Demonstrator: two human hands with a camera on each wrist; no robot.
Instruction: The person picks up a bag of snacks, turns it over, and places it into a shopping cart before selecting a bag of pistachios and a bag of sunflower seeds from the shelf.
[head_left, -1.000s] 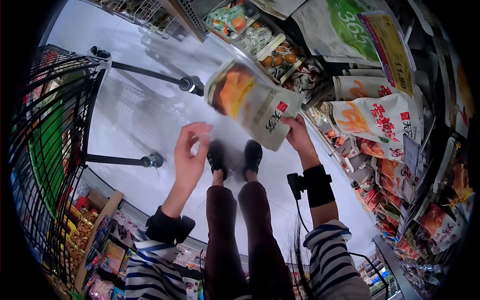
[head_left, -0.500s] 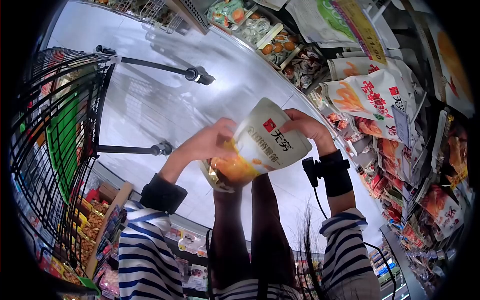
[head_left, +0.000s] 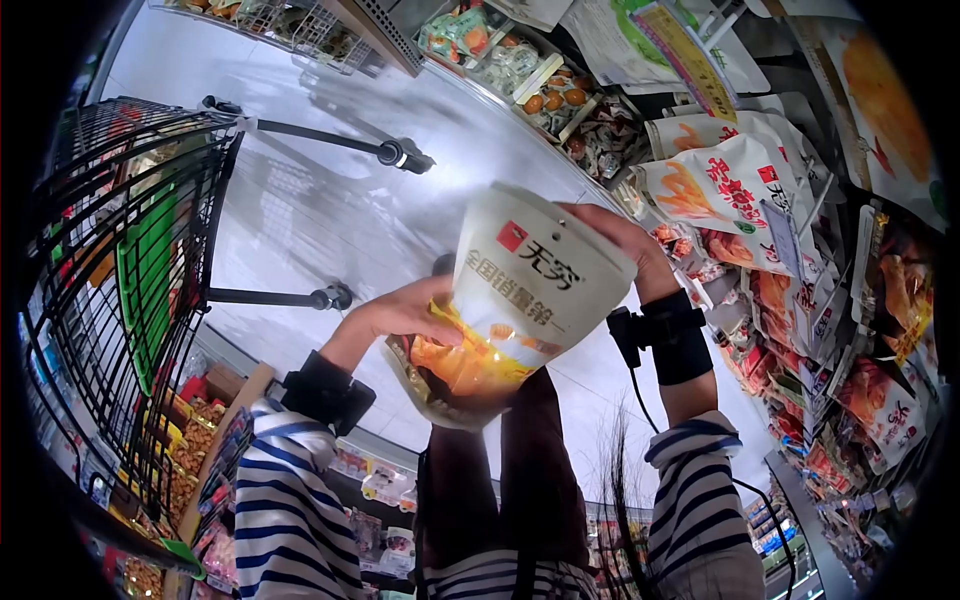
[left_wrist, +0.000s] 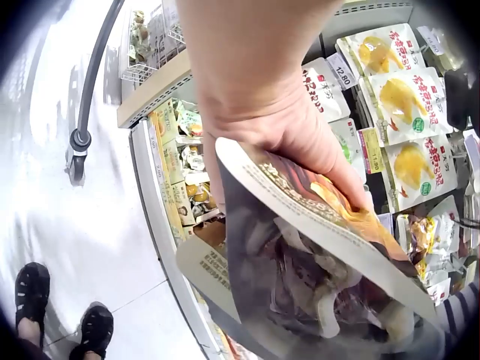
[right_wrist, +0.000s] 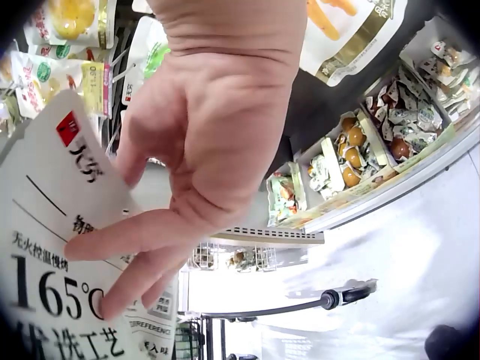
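Observation:
A pale snack pouch (head_left: 520, 275), with red-and-black print and a golden-brown food picture, is held tilted before the person's legs. My left hand (head_left: 405, 308) grips its lower left side, thumb across the printed front. From the left wrist view the pouch's dark see-through bottom (left_wrist: 300, 285) shows small wrapped pieces inside. My right hand (head_left: 620, 240) is at the upper right edge, largely hidden behind the pouch. Its extended fingers (right_wrist: 142, 240) lie on the text-covered back in the right wrist view, with the thumb by the pouch's top edge.
A wire shopping cart (head_left: 130, 290) with a green panel stands at the left. Similar pouches (head_left: 700, 190) hang on shelf hooks to the right, beside price tags. Boxes of small wrapped snacks (head_left: 555, 95) line the shelf ahead. Black shoes (left_wrist: 31, 292) stand on the pale floor.
The pouch came closer to the body and turned until its print faces me. My left hand, earlier apart from it, took hold of its lower side. My right thumb left the front.

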